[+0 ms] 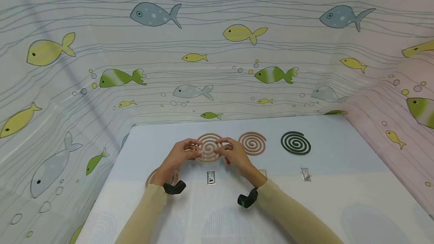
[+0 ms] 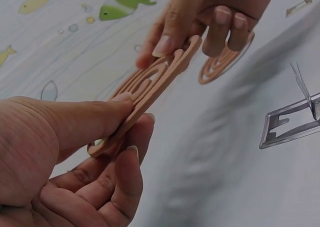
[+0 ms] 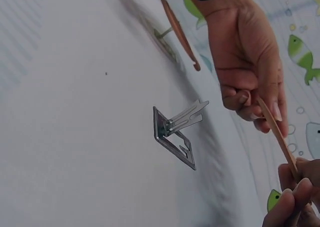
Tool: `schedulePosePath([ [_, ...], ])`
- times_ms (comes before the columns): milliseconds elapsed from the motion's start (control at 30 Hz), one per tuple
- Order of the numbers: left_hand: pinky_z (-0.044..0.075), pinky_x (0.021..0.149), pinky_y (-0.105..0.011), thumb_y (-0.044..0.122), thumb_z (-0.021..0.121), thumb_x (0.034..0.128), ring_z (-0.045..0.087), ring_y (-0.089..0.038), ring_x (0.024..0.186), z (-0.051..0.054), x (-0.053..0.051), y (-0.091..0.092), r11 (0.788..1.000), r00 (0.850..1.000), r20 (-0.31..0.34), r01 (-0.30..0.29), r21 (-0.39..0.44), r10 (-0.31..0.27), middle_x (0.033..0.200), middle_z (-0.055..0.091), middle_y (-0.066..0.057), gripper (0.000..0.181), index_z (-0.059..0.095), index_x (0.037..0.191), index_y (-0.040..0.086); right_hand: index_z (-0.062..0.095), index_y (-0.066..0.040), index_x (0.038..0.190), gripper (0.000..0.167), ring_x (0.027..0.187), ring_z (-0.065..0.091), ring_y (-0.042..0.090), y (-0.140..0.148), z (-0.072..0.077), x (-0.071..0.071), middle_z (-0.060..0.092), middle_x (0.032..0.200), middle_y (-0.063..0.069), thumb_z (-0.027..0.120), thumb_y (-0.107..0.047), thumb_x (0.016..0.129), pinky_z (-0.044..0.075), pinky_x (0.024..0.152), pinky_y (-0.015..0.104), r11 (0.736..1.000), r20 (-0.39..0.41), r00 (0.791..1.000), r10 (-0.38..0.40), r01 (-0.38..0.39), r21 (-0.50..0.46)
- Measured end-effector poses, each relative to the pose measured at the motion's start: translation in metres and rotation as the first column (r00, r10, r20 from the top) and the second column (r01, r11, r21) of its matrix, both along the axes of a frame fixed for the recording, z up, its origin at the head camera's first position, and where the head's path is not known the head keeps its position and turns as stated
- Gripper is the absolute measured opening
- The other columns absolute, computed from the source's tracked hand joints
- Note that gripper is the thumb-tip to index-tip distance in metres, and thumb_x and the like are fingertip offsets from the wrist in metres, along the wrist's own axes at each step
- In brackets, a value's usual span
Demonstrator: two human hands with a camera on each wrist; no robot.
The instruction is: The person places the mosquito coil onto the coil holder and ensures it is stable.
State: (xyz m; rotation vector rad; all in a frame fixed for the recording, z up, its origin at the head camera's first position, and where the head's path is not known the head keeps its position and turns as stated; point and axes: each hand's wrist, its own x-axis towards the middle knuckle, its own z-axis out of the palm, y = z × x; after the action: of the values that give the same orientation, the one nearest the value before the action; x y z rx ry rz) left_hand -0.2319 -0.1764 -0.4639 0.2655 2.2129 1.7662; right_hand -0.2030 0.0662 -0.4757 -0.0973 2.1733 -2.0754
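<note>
A brown mosquito coil (image 1: pixel 209 147) is held up over the table between both hands. My left hand (image 1: pixel 180 155) pinches its left edge, thumb on one face and fingertips on the other, as the left wrist view shows. At the opposite edge my right hand (image 1: pixel 236 155) pinches it with thumb and fingers. In the right wrist view the held coil (image 3: pixel 280 137) appears edge-on. Below the hands a metal coil stand (image 1: pixel 211 177) lies on the table, its prong bent upward (image 3: pixel 187 119).
Another brown coil (image 1: pixel 252 143) and a dark green coil (image 1: pixel 295 143) lie farther right. A brown coil (image 3: pixel 179 31) on a stand is partly behind my left forearm. More metal stands (image 1: pixel 305 174) lie on the white table (image 1: pixel 339 191). A fish-patterned curtain (image 1: pixel 217 48) surrounds it.
</note>
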Motion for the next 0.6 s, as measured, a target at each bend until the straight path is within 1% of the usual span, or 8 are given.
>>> schedulePosePath([
  [100,0.055,0.078,-0.040,0.011,0.080,0.0916,0.071,-0.021,0.086,0.001,0.002,-0.001,1.000,1.000,-0.006,0.001,0.006,-0.001,0.098,0.068,-0.011,0.041,0.065,0.128,0.001,0.070,-0.013,0.126,0.034,0.047,0.042,0.012,-0.001,0.001,0.001,0.074,0.089,0.011,0.079,-0.018,0.093,0.041,0.051,0.032,1.000,0.002,1.000,0.001,-0.001,0.009],
  [333,0.055,0.078,-0.041,0.009,0.077,0.0932,0.070,-0.018,0.083,0.004,0.010,-0.004,1.000,1.000,-0.008,0.002,0.001,-0.002,0.101,0.069,-0.016,0.041,0.062,0.130,-0.003,0.069,-0.013,0.125,0.034,0.048,0.042,0.013,-0.003,0.003,0.003,0.073,0.088,0.008,0.079,-0.018,0.093,0.041,0.051,0.031,1.000,0.002,1.000,0.028,-0.028,0.013],
  [533,0.054,0.074,-0.036,0.007,0.078,0.0923,0.070,-0.017,0.082,0.002,0.014,-0.004,1.000,1.000,-0.008,0.002,0.012,-0.002,0.097,0.069,-0.012,0.040,0.063,0.128,-0.004,0.070,-0.014,0.125,0.033,0.048,0.041,0.014,-0.003,0.002,0.006,0.073,0.089,0.007,0.079,-0.020,0.093,0.040,0.052,0.032,0.999,0.006,0.999,0.045,-0.045,0.018],
  [600,0.055,0.074,-0.037,0.007,0.078,0.0921,0.070,-0.018,0.082,0.003,0.016,-0.005,1.000,1.000,-0.004,0.001,0.012,-0.001,0.097,0.069,-0.012,0.040,0.063,0.128,-0.004,0.070,-0.014,0.124,0.033,0.048,0.041,0.014,-0.002,0.002,0.007,0.074,0.090,0.007,0.079,-0.020,0.093,0.040,0.052,0.032,0.999,0.002,0.999,0.051,-0.051,0.016],
])
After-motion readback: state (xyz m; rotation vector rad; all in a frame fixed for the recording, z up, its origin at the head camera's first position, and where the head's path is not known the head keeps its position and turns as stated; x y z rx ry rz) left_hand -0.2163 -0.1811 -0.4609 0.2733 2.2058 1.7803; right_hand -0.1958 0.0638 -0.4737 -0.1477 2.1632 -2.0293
